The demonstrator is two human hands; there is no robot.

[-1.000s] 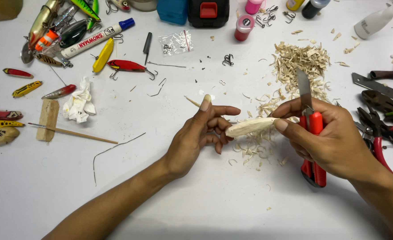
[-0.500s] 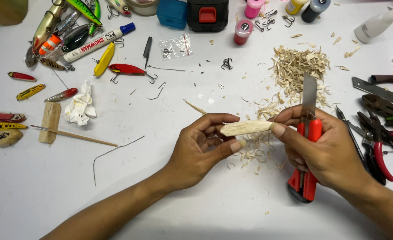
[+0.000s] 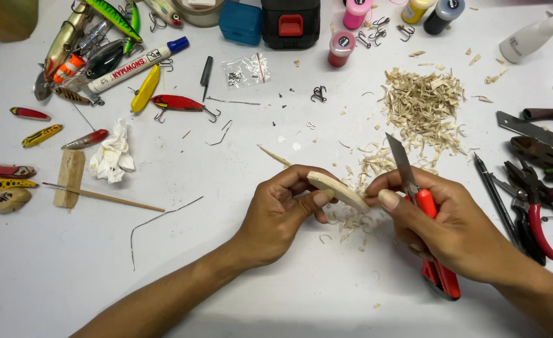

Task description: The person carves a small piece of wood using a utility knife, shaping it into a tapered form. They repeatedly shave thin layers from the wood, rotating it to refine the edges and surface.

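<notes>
My left hand (image 3: pixel 286 209) grips a small pale carved wood piece (image 3: pixel 338 190) at its left end, over the white table (image 3: pixel 239 294). My right hand (image 3: pixel 442 219) is shut on a red utility knife (image 3: pixel 430 238) whose blade (image 3: pixel 401 161) points up and away. The right thumb presses against the right end of the wood piece. Fresh shavings (image 3: pixel 351 220) lie under and between both hands.
A larger pile of wood shavings (image 3: pixel 423 106) sits beyond the hands. Pliers and cutters (image 3: pixel 536 200) lie at the right. Painted fishing lures (image 3: pixel 164 103), a marker (image 3: pixel 136 62), a crumpled tissue (image 3: pixel 112 155), a wood block (image 3: pixel 69 178), a thin wire (image 3: pixel 157 219) and paint bottles (image 3: pixel 341 49) fill the left and back.
The wood piece has tilted so its right end now points down toward the right thumb. Both hands have shifted slightly, and the knife blade leans further left.
</notes>
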